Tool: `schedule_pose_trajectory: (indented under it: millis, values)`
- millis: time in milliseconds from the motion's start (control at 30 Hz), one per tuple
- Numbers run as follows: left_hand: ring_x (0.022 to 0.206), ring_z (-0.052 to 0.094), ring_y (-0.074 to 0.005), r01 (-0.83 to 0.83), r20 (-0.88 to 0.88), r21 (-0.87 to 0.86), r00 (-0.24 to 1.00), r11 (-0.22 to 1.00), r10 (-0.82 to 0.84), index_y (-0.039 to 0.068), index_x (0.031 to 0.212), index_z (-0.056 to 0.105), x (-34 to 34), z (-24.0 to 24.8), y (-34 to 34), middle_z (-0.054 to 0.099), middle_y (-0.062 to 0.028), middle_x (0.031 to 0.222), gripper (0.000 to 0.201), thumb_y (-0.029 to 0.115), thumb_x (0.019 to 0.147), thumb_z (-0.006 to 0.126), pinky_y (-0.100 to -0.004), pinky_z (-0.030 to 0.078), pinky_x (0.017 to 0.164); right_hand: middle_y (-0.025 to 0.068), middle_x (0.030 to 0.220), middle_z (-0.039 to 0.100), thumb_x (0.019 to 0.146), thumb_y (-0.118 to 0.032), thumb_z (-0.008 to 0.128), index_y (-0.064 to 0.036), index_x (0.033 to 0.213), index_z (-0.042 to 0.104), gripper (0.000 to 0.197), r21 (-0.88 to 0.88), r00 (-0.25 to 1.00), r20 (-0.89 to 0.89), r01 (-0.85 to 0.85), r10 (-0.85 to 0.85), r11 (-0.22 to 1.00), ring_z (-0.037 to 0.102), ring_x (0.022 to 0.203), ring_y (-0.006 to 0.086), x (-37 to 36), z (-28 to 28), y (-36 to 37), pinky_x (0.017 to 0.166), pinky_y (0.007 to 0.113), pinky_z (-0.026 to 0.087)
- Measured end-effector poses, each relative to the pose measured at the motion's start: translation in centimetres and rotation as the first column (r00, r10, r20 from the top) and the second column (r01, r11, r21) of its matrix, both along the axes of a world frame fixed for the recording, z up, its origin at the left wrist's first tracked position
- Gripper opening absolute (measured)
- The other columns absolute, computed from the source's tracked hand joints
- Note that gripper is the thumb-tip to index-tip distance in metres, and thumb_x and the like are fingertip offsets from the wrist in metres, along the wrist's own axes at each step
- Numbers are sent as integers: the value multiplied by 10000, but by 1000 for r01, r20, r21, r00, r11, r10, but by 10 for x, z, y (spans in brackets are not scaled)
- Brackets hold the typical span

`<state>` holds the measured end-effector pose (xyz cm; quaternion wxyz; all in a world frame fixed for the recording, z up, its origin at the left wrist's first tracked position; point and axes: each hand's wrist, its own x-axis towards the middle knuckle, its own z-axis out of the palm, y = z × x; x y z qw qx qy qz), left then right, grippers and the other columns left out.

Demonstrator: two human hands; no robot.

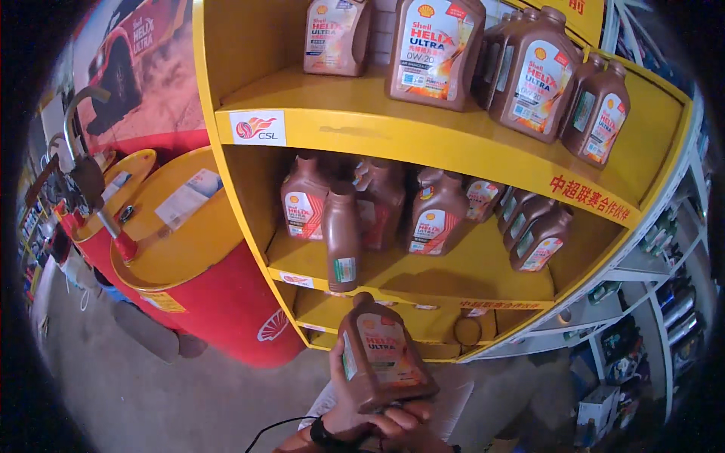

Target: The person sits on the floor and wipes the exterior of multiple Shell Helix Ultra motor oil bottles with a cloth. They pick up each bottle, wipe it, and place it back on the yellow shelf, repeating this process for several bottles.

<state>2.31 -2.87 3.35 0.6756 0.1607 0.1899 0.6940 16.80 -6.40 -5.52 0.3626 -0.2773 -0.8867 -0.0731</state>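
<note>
Brown plastic makes up the bottle [384,355], held in the air in front of the yellow shelf [445,151]. The left hand [345,406] has its grip around the bottle's left side. The right hand [402,420] is at the bottom; I can't tell how tightly it holds. The bottle looks stiff and smooth, likely slippery, and heavy if full. Best hug its sides and hold underneath.

Left hand [344,404]: reaching high, locked in a firm grip!
Right hand [400,421]: lower, curled, tucked close beside the left!
</note>
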Motion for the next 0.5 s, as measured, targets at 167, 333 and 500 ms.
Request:
schedule_pose_trajectory:
  millis: [167,333,500]
  values:
    - [1274,426,-326,-32,-198,30,979,999,37,86,1439,323,-5,-28,4,441,-188,1370,820,664,864,415,-508,343,1059,102,1119,563,982,-227,540,-47,1292,497,361,-328,773,-631,-346,69,879,565,985,209,31,2,9,871,412,468]
    - [1322,388,-343,253,28,-187,967,949,-252,68,1453,323,-11,-7,3,416,-188,1419,990,758,754,447,-509,325,1080,167,1272,549,1001,-281,504,-4,1344,463,443,-880,547,-469,-224,-694,418,562,1127,281,50,47,22,932,416,461]
    - [1323,398,-294,216,-259,-218,927,952,-270,29,1447,313,-14,-31,-5,421,-156,1418,893,548,785,613,-407,317,1101,145,1143,584,998,-374,490,-9,1350,468,508,-713,694,-590,-210,-412,669,585,960,233,29,62,33,828,384,485]
